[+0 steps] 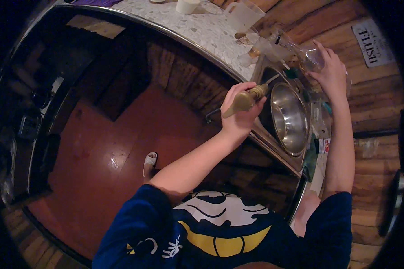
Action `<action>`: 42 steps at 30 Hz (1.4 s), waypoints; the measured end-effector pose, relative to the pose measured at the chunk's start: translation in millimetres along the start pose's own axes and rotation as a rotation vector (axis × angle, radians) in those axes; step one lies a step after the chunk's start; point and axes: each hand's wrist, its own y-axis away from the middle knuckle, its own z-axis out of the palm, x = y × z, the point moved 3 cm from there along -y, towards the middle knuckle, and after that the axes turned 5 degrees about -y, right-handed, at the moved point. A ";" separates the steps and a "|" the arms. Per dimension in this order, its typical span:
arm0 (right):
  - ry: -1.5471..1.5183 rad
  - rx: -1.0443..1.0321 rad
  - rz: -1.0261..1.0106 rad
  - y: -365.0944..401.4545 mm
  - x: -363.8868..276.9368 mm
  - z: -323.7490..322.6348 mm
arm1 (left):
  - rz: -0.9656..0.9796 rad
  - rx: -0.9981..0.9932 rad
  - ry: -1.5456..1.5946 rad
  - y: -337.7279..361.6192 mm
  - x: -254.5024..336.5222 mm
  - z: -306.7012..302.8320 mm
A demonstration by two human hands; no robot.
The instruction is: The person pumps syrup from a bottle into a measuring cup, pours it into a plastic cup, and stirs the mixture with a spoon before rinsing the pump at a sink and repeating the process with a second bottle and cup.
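My left hand (240, 112) is closed around a gold-coloured pump top (244, 101), with a short pale tube pointing toward the upper right. It is near the front edge of the sink counter, beside the round metal basin (289, 119). Across the sink, my right hand (331, 71) grips a clear, see-through container (313, 59) near the wooden wall. The container's outline blends with other clear items behind it. The pump top and the container are apart.
A clear jug (244, 15) and a white cup (187, 6) stand on the pale stone-patterned counter (166, 15). A sign (373, 44) hangs on the wooden wall (372, 98). Small items line the far sink edge. Below lies a red floor (107, 152).
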 end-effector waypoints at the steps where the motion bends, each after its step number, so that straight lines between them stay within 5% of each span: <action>1: -0.007 -0.001 -0.002 0.2 -0.1 0.1 | 0.009 0.004 -0.012 0.0 0.5 -0.4; 42: -0.037 -0.017 0.045 4.1 -3.8 7.8 | -0.004 0.020 0.037 -0.3 1.3 -0.6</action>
